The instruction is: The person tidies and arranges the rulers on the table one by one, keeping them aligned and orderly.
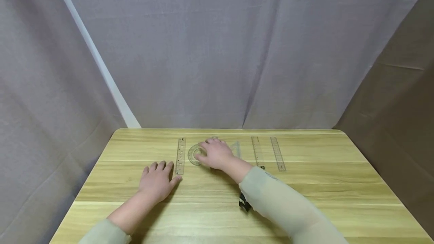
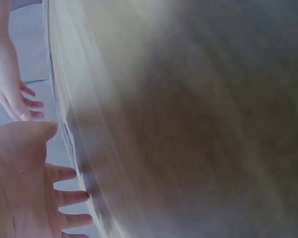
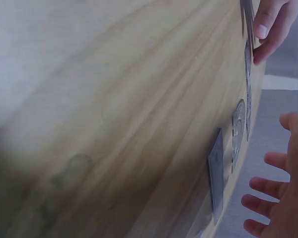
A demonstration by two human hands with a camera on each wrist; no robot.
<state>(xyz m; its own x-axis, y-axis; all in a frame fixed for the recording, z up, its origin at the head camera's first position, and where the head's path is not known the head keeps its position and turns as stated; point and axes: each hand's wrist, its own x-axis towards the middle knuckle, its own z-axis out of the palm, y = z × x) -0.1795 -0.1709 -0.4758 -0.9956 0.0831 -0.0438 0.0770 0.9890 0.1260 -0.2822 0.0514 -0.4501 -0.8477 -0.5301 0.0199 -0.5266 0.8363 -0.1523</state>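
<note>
My left hand (image 1: 156, 182) lies low over the table with its fingers spread, beside a clear ruler (image 1: 180, 156). Its thumb comes close to the ruler's near end; whether they touch I cannot tell. In the left wrist view, the left hand (image 2: 25, 181) has fairly straight fingers. My right hand (image 1: 217, 153) is over the table at the right side of a clear protractor (image 1: 191, 155), partly covering it. The right wrist view has this hand (image 3: 288, 183) above the surface, fingers apart and holding nothing. A flat piece (image 3: 216, 176) lies below it, mostly hidden in the head view.
Right of the right hand lie a clear set square (image 1: 238, 149), a second ruler (image 1: 257, 151) and a third ruler (image 1: 278, 153). A black object (image 1: 244, 203) shows beneath the right sleeve. Grey curtains (image 1: 190, 55) hang behind the wooden table (image 1: 322, 199).
</note>
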